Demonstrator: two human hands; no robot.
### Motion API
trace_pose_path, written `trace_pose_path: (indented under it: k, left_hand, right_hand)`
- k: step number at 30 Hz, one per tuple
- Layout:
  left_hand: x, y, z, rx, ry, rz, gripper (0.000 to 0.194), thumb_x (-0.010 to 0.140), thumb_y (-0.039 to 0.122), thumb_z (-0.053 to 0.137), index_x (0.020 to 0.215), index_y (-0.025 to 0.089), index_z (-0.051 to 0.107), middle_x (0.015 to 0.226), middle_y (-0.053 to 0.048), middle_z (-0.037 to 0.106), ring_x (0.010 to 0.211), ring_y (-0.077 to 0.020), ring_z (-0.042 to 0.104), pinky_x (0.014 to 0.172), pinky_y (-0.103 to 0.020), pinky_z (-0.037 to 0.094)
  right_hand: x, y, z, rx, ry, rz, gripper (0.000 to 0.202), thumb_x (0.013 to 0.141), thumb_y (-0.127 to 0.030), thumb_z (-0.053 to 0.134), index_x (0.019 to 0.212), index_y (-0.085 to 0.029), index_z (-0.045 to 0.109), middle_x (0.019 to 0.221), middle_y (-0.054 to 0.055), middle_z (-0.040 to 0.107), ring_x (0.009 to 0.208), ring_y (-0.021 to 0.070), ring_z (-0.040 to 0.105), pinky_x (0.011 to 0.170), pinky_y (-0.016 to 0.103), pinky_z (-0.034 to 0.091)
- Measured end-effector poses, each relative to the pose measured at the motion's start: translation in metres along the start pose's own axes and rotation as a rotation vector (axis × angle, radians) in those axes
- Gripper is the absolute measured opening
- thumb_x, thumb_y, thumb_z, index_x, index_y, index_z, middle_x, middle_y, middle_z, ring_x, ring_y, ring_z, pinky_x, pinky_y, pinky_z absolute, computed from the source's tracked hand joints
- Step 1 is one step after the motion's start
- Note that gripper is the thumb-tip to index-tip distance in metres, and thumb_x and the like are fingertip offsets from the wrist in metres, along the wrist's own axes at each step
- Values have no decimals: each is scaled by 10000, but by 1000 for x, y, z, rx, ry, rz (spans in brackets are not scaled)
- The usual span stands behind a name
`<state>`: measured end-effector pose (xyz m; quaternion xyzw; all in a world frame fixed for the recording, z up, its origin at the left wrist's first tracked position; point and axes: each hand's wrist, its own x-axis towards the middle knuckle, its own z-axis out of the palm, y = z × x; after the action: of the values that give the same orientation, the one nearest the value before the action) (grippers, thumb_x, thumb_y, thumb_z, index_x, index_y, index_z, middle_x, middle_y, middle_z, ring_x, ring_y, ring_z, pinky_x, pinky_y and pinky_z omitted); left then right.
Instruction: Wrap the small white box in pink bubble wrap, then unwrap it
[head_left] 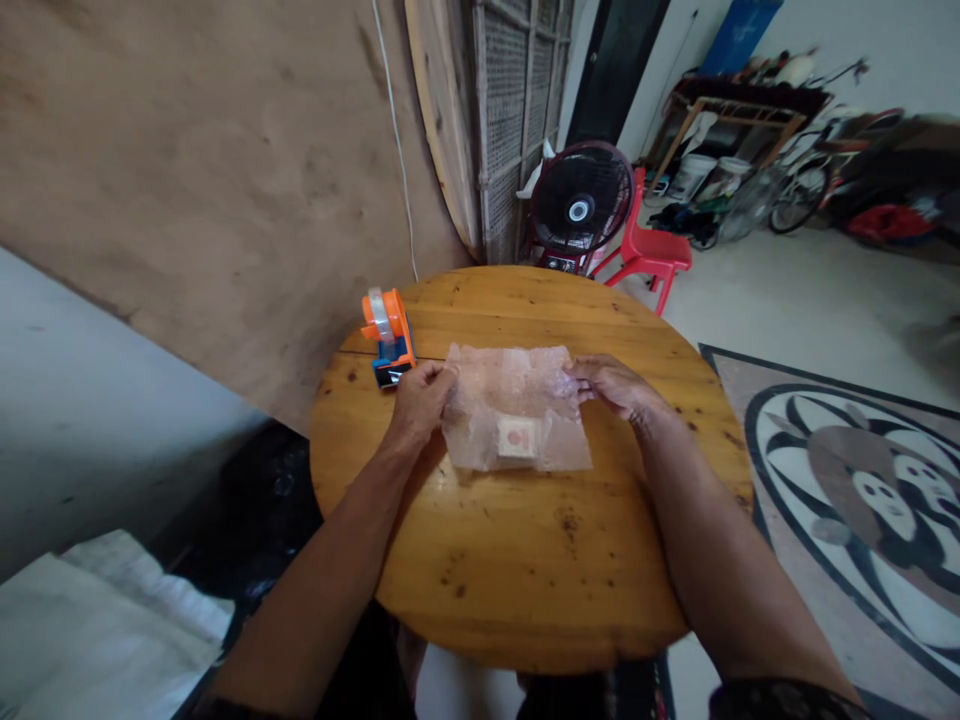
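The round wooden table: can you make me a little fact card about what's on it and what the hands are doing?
Table: round, yellow-brown wood
Wrap: clear, bumpy plastic sheet, spread out
Box: small, square, cream-coloured box with reddish mark, near the sheet's near edge; under a layer or not, hard to tell
Left hand: fingers pinching the sheet's left edge
Right hand: fingers holding its right edge
Tape: orange-and-blue plastic dispenser with clear tape roll, just beyond the left hand
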<state>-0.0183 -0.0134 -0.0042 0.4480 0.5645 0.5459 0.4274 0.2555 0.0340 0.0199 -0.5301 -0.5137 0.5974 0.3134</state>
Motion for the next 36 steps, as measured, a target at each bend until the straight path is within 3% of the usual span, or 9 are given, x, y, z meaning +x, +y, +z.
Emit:
trace_pose_path:
  k: [6,12,18,25,29,36]
  left_hand:
    - [5,-2,-1,182,52,100,132,703,283,577,644,166,571,566,40,517,521,-94,451,508,-216,345]
    - [7,-8,-1,366,103,203,113,714,229,577,813,174,579,717,8,591,645,-135,550,625,-250,435]
    - [5,-12,1,661,178,449,220,695,141,591,898,192,521,901,-37,575,879,-195,555,816,-339,459]
    - [5,-10,0,675,282,616,173,715,128,605,808,206,482,859,-32,538,879,-204,524,828,-357,454]
    - [1,-7,1,706,262,753,64,776,174,599,812,196,551,847,-45,573,896,-220,537,861,-379,446]
    - [-4,-6,5,717,173,790,18,806,197,606,793,192,619,813,-36,608,829,-194,560,786,-334,462]
  right_hand:
    - [-8,-10,5,-266,126,44,206,841,-262,611,670,-153,578,592,-8,586,475,78,549,473,178,428]
    - [-11,-15,12,-314,141,36,257,884,-219,536,635,-155,547,581,-16,555,455,64,505,450,166,404]
    - [-8,-12,12,-329,166,18,241,854,-219,582,627,-157,534,563,-21,552,464,60,498,444,156,397]
    - [-2,-8,5,-378,250,-153,198,828,-254,570,652,-173,530,564,-27,559,454,68,508,449,180,368]
    - [-5,-9,6,-419,287,-290,210,785,-314,596,629,-189,531,539,-46,525,421,71,458,457,209,354]
    - [-9,-15,9,-383,251,-271,207,771,-308,622,622,-194,532,540,-41,532,431,79,469,464,222,361]
